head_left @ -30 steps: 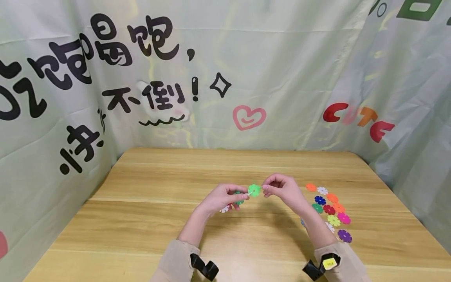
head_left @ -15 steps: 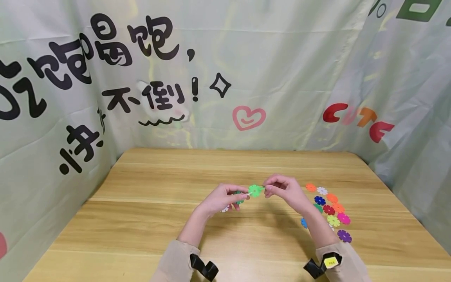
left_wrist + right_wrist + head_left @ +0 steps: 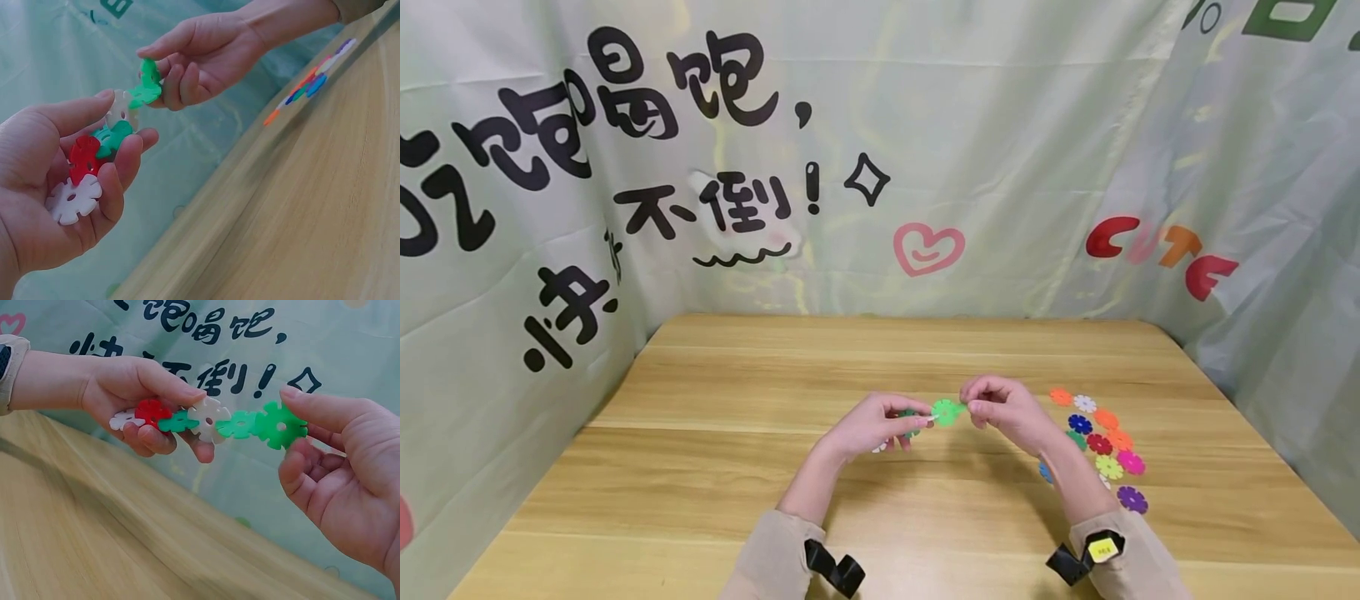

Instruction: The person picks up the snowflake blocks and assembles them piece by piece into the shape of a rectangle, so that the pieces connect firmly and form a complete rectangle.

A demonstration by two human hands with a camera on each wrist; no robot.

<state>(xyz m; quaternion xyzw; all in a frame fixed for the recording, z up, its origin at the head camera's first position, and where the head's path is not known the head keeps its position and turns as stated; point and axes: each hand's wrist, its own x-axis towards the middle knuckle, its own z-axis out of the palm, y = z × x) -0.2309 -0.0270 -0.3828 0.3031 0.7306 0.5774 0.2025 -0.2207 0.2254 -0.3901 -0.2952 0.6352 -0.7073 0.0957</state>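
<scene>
My left hand (image 3: 874, 422) grips a chain of slotted snowflake-shaped plastic discs, its thumb on a white disc (image 3: 209, 420). Along the fingers lie a teal disc (image 3: 180, 420), a red disc (image 3: 152, 415) and another white disc (image 3: 74, 199). Beyond the thumb, a light green disc (image 3: 238, 425) joins the white one. A bright green disc (image 3: 275, 425) meets the light green one edge to edge, at an angle. Thumb and fingers of my right hand (image 3: 1006, 407) pinch the bright green disc's outer edge. How deep the slots interlock is too small to tell.
Loose snowflake discs (image 3: 1100, 443) in several colours lie on the right of the wooden table (image 3: 700, 500), partly behind the right forearm. A printed curtain (image 3: 985, 150) encloses the back and sides. Each sleeve carries a black wrist camera (image 3: 835, 568).
My right hand has lowered slightly, and the bright green disc it pinches is turned at a different angle. The left hand keeps its hold with barely any movement.
</scene>
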